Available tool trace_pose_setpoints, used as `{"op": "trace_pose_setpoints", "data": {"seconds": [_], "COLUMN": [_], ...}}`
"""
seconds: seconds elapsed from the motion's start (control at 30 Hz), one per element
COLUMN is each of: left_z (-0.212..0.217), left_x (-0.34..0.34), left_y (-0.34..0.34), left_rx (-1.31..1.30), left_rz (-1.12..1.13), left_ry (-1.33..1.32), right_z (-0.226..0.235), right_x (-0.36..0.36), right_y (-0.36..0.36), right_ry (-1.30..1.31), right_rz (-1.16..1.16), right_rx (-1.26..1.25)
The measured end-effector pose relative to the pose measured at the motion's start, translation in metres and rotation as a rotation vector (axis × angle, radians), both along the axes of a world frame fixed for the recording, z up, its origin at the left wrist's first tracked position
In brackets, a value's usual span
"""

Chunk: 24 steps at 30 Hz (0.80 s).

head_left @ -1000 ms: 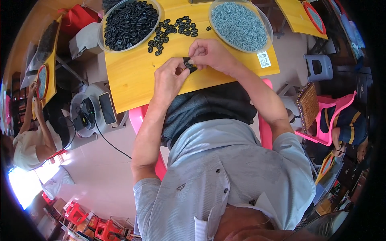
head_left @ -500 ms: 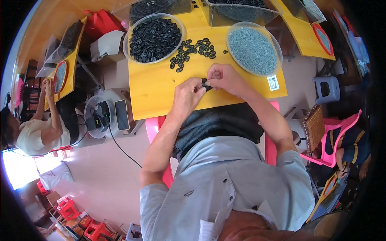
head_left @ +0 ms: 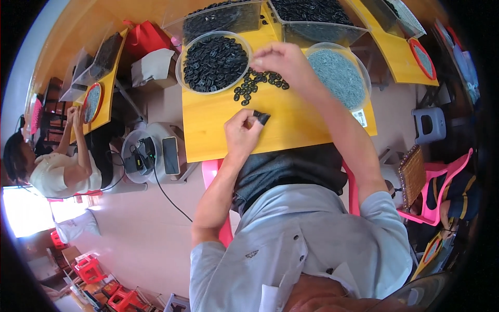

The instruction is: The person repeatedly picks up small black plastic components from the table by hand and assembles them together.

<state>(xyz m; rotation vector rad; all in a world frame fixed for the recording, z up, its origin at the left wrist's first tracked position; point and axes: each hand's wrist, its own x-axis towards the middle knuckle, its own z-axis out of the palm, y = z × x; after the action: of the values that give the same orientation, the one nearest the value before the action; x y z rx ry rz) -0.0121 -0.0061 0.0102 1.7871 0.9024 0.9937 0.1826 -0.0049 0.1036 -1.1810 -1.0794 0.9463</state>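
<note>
My left hand (head_left: 241,134) is closed in a pinch above the yellow table (head_left: 213,122). Black material shows at its thumb and fingertip; whether this is finger covers or a held part, I cannot make out. Farther off, my right hand (head_left: 283,61) reaches beside the rim of a round tub of black oval parts (head_left: 215,62), its fingers stretched leftward and apart. Several loose black oval parts (head_left: 246,89) lie below and left of that hand, some hidden by it. My right forearm partly covers a round tub of small grey metal pieces (head_left: 338,78).
Two clear bins, one at the back left (head_left: 215,23) and another at the back right (head_left: 322,31), hold black parts. A phone (head_left: 170,156) and a bowl with black adapters (head_left: 138,158) stand left of the table. A co-worker (head_left: 67,169) sits farther left.
My right hand has left my left hand and moved away over the table toward the tub of black parts. My left hand stays pinched near the table's front. The view has shifted slightly.
</note>
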Motion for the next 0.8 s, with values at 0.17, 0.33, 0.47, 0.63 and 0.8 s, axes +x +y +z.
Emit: {"op": "trace_pose_setpoints", "data": {"seconds": [0.17, 0.33, 0.47, 0.63, 0.8], "left_z": [0.05, -0.008, -0.156, -0.197, -0.214], "left_x": [-0.057, -0.151, -0.18, -0.174, -0.161], "left_y": [0.037, 0.097, 0.086, 0.091, 0.095], "left_rx": [0.05, -0.249, -0.295, -0.385, -0.45], "left_rz": [0.577, 0.68, 0.314, 0.26, 0.224], "left_ry": [-0.265, -0.76, 0.088, 0.068, 0.038], "right_z": [0.006, -0.014, -0.035, -0.048, -0.041], "right_x": [0.016, 0.049, 0.046, 0.04, 0.031], "right_y": [-0.02, -0.101, -0.137, -0.154, -0.15], "right_ry": [-0.19, -0.585, -0.799, -0.826, -0.857], "right_rz": [-0.178, -0.478, -0.569, -0.585, -0.537], "right_rx": [0.052, 0.129, 0.074, -0.072, -0.199]}}
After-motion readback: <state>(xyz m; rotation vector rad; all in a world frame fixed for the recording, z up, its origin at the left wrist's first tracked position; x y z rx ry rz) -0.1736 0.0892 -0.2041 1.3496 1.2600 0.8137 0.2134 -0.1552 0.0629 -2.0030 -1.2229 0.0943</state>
